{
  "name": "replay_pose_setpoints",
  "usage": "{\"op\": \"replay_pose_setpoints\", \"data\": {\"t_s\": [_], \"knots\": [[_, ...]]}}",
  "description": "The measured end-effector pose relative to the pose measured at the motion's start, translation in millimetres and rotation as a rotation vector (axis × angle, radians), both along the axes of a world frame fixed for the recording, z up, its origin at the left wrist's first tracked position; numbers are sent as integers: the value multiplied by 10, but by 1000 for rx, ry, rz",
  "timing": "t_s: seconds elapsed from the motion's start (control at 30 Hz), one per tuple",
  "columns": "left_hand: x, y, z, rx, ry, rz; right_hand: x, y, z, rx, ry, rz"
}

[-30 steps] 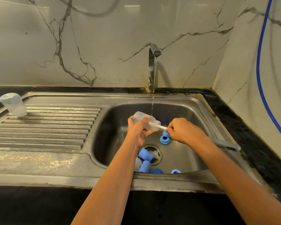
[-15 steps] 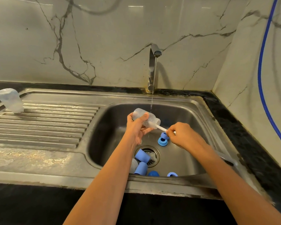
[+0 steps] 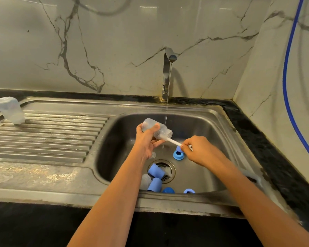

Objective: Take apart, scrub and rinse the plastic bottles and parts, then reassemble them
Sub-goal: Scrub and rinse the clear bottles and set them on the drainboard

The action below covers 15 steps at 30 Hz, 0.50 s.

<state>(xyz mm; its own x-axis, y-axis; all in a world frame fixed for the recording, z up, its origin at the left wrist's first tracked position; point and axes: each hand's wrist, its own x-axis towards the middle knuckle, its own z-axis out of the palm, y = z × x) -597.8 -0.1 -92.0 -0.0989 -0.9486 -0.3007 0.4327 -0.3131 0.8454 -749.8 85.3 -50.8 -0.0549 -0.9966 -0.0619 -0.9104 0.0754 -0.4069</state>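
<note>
Below a marbled wall, a steel sink (image 3: 114,148) is seen with its tap (image 3: 167,73) running. Over the basin a clear bottle (image 3: 161,130) is gripped in the curled fingers of the left hand (image 3: 146,139), and a thin white brush (image 3: 173,142), pinched by the right hand (image 3: 202,150), is set into its mouth. The wet bottle could be dropped onto the blue caps (image 3: 156,172) below if the brush is jerked; no writing can be read.
</note>
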Motion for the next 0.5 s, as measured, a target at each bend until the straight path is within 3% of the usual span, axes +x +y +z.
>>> {"op": "replay_pose_setpoints", "data": {"t_s": [0.17, 0.37, 0.5], "knots": [[65, -23, 73, 122, 138, -1, -48, -10, 3, -155, -27, -57], [31, -35, 21, -4, -15, 28, -40, -59, 9, 25, 0, -84], [86, -58, 53, 51, 118, 38, -107, -2, 95, -82, 40, 11]]}}
